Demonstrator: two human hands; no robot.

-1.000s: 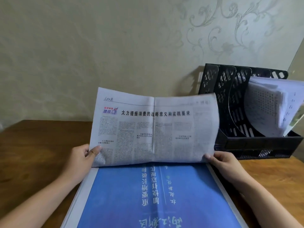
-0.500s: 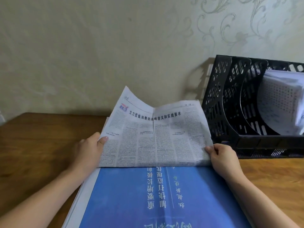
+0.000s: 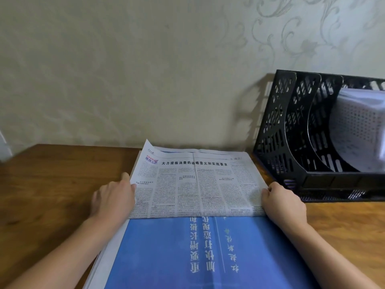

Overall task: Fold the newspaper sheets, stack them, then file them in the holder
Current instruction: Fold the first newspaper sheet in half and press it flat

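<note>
I saw a brown wooden bench (image 3: pixel 52 184) pushed against a pale wall (image 3: pixel 125 69) with a faint scroll pattern up in its right corner. A black perforated holder (image 3: pixel 291 126) stood on the bench beyond and to the right of my right hand (image 3: pixel 283 203), its back to the wall. Its first two slots looked bare from here; a bundle of white papers (image 3: pixel 358 130) leaned in a slot further right.

The newspaper (image 3: pixel 195 184) lay on the bench between my two hands, its far half folded over toward the wall and lying nearly flat, grey print facing up. The near half showed a blue page (image 3: pixel 166 253) with white characters, running down between my forearms. My left hand (image 3: pixel 113 200) gripped the folded flap's left edge, thumb on top, fingers partly hidden. My right hand pinched the flap's right edge, fingers curled onto the paper.
</note>
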